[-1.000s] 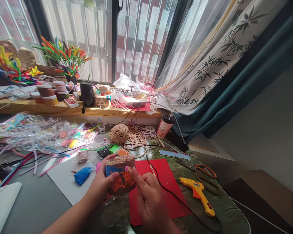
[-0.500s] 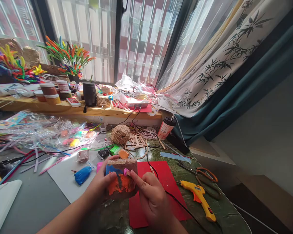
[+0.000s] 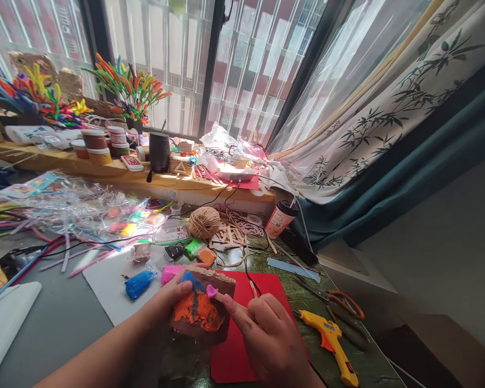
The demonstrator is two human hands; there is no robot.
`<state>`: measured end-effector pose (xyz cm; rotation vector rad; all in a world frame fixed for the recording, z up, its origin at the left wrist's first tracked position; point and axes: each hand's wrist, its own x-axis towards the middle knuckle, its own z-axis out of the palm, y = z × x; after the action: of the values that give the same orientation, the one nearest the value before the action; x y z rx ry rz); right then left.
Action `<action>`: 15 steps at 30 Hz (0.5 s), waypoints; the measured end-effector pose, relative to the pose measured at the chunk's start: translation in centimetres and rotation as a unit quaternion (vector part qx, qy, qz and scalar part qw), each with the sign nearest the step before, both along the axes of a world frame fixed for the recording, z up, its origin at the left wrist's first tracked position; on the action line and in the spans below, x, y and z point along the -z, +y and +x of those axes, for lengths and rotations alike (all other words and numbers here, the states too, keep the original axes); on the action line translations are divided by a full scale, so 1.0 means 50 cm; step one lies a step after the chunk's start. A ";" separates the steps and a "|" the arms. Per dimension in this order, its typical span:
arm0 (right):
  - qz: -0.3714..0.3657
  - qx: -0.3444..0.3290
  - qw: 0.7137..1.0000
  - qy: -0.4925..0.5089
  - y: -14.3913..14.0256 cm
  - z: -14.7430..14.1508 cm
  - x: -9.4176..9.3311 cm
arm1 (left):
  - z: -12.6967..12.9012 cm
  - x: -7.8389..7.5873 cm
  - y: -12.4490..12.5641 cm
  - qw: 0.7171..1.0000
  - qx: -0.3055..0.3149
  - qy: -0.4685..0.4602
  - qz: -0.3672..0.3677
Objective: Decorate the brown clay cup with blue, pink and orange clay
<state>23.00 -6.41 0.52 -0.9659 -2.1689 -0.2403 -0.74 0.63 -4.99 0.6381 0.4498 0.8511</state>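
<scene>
My left hand (image 3: 177, 299) is closed on a brown block (image 3: 222, 330) with a rough pale upper edge, tilted towards me. Its thumb presses on the near face, where orange clay (image 3: 200, 311) and blue clay (image 3: 194, 281) are spread. My right hand (image 3: 270, 334) grips a thin wooden stick (image 3: 221, 296), index finger stretched along it. Pink clay (image 3: 212, 291) sits at the stick's tip, against or just over the block's face; I cannot tell whether it touches. Behind my left hand lies a packet of pink clay (image 3: 171, 274).
A red sheet (image 3: 246, 355) lies beneath my right hand. To the right are a yellow glue gun (image 3: 329, 342) and orange-handled pliers (image 3: 343, 303). A blue clay packet (image 3: 139, 284) rests on white paper (image 3: 105, 291). A twine ball (image 3: 204, 222) and lidded cup (image 3: 280, 220) stand behind.
The block has been turned and tilted, showing more of its right side. My right hand has drawn back slightly right, baring more of the stick. The camera view has shifted left.
</scene>
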 end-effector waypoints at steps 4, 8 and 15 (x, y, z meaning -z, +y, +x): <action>0.016 -0.015 1.000 0.004 -0.006 0.000 0.015 | 0.002 0.005 0.000 1.000 0.002 -0.025 -0.012; 0.018 -0.017 1.000 0.011 -0.011 0.002 0.032 | -0.002 -0.008 -0.002 0.999 0.012 -0.030 -0.024; 0.009 -0.024 0.999 0.027 -0.011 0.002 0.024 | -0.018 -0.002 -0.002 0.996 0.046 -0.025 -0.076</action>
<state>23.11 -6.96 -0.70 -0.8993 -2.1354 -0.2074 -1.64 0.54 -4.86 0.4928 0.4324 0.7361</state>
